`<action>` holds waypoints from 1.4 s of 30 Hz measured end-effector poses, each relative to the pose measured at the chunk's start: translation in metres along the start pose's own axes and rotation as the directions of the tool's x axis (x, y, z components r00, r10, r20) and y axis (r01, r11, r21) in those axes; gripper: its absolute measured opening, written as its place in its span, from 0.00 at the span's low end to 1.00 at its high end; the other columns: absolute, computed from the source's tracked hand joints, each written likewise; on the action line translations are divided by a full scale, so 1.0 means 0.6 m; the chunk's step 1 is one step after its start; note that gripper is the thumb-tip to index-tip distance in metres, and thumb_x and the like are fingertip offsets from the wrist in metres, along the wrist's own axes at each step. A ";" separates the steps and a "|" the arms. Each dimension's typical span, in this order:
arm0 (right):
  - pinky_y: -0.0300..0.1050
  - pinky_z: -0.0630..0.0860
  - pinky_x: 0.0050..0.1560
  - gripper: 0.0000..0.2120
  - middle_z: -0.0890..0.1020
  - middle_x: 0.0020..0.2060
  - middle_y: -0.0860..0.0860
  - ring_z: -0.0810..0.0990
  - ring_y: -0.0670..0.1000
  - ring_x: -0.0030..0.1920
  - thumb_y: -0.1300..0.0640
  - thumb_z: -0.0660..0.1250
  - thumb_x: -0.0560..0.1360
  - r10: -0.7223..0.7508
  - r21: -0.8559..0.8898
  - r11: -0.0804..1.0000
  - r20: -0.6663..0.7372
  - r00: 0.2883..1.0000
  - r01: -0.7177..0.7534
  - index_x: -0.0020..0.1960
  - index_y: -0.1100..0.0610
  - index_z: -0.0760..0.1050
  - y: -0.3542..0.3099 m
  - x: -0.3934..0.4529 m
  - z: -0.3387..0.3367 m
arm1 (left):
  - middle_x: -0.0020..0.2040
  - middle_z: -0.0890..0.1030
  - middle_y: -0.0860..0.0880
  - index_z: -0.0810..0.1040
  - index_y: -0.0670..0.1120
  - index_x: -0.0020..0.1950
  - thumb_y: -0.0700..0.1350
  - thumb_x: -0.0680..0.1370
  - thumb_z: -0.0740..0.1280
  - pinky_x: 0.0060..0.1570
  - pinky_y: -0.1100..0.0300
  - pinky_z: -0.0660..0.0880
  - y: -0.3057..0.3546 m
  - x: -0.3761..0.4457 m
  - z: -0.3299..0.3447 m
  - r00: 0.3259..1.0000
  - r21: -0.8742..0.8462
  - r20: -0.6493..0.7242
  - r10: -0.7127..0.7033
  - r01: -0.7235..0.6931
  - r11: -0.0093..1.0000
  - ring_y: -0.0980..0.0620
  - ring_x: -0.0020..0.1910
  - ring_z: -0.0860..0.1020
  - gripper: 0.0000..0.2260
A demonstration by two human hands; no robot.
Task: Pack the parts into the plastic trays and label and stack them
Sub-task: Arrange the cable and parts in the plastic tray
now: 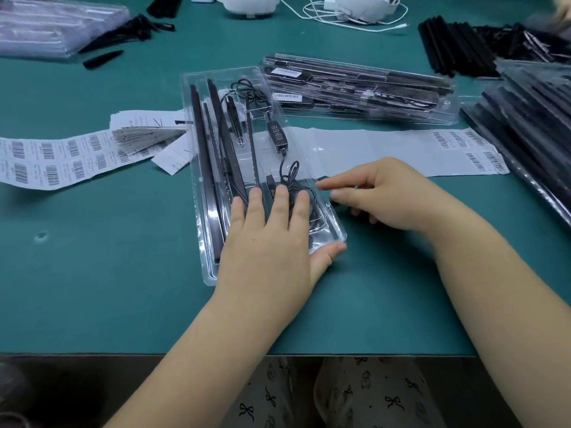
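A clear plastic tray (pixel 197 97) lies lengthwise on the green table, holding long black strips (pixel 200 143) and a black cable with an inline controller (pixel 277 134). My left hand (pixel 272 239) presses flat on the tray's near end with straight fingers, thumb at its right corner. My right hand (pixel 380 196) hovers just right of the tray, fingers loosely curled and pointing at its right edge, holding nothing that I can see. A stack of filled, labelled trays (pixel 358 88) lies behind to the right.
Barcode label sheets lie at the left (pixel 52 159) and a backing strip with a few labels at the right (pixel 448 149). Black strips (pixel 457 44) and bagged trays (pixel 531 118) fill the right side. More clear trays (pixel 46 26) sit far left. White cables (pixel 355 13) lie at the back.
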State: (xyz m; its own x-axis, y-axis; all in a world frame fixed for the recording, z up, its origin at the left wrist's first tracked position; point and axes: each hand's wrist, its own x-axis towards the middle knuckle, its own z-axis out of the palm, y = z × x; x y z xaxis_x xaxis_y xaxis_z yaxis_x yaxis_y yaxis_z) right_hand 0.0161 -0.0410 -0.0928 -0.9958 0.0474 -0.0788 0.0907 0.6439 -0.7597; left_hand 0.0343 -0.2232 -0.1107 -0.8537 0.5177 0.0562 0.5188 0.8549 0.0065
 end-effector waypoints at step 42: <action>0.37 0.67 0.34 0.13 0.74 0.25 0.39 0.69 0.40 0.28 0.52 0.66 0.73 -0.103 -0.166 0.983 -0.116 0.988 0.083 0.55 0.39 0.79 0.001 -0.006 0.032 | 0.36 0.75 0.50 0.75 0.47 0.37 0.43 0.77 0.63 0.39 0.57 0.59 -0.298 0.180 -0.035 0.984 0.533 -0.137 -0.117 0.173 0.828 0.47 0.38 0.68 0.09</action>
State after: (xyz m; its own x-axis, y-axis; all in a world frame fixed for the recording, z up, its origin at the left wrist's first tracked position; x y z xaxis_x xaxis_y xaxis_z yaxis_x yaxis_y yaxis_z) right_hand 0.0200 -0.0553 -0.1056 -0.9948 0.0692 0.0753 0.0042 0.7634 -0.6459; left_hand -0.1498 -0.3210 -0.0850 -0.8943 0.4043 0.1918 0.2580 0.8161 -0.5171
